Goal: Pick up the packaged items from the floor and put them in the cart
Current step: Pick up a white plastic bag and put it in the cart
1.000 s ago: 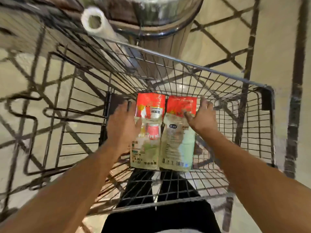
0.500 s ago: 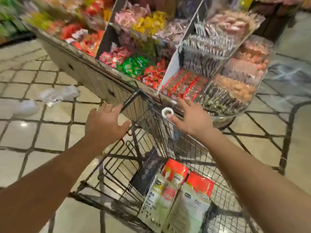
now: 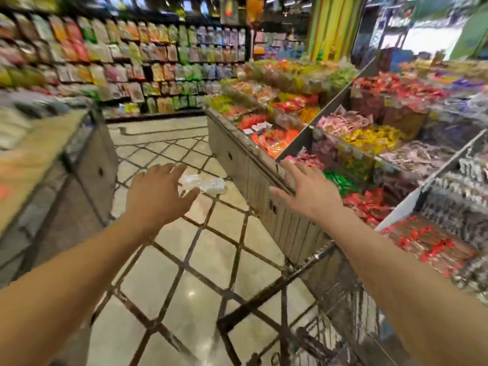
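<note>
Hands raised and empty, a shopper reached across a supermarket aisle toward fallen stock. The left hand (image 3: 158, 195), at centre frame, was spread wide with fingers splayed and held nothing; the right hand (image 3: 307, 190), just right of centre, was likewise open and flat, hovering in front of the rim of the sweets display (image 3: 237, 159). Both bare forearms ran in from the bottom corners.

White packaged items (image 3: 204, 183) lay on the tiled floor (image 3: 200, 260) at mid-frame, just beside the foot of the display and partly hidden behind the left fingertips — how many there were could not be told through the blur. The wire cart (image 3: 303, 281) stood at lower right, close against the display, its basket mostly cut off by the frame edge.

Judging by the pose, the step in hand was the approach to those packets. Doing it well likely meant stepping closer and crouching rather than stretching, gathering the soft wrappers with both palms so none slipped, then turning back to the lower right to lower them into the basket rather than dropping them from height.
</note>
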{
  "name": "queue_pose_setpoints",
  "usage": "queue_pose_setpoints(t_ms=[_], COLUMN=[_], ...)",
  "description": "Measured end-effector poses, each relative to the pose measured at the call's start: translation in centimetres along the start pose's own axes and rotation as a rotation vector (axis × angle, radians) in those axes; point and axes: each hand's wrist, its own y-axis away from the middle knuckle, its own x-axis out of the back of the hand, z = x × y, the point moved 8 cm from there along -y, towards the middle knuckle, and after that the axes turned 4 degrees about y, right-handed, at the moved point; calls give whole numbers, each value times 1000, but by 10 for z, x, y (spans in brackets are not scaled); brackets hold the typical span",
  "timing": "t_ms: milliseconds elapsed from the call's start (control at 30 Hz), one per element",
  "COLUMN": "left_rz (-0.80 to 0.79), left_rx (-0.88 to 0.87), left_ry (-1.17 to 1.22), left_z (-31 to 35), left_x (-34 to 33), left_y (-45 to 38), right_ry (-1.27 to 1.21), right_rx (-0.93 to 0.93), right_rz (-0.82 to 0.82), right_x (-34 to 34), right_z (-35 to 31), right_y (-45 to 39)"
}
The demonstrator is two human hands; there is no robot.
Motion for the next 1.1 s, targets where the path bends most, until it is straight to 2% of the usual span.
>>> queue_pose_setpoints(t_ms=[267, 467, 800, 900, 1100], left_rz=[70, 68, 65, 24, 55], left_rx=[102, 145, 156, 154, 171], left_ry=[-29, -16, -4, -4, 13], left_z=[-183, -290, -378, -398, -438], left_x=[26, 20, -51, -88, -138], left_y=[-55, -109, -250, -311, -431], right_ry=[50, 23, 37, 0, -36], right_rx=[138, 180, 234, 257, 276], right_rz=[40, 58, 61, 49, 44], right_x=[4, -20, -95, -125, -159], right_z=[-188, -279, -338, -352, -367], right_y=[-116, -205, -373, -439, -586])
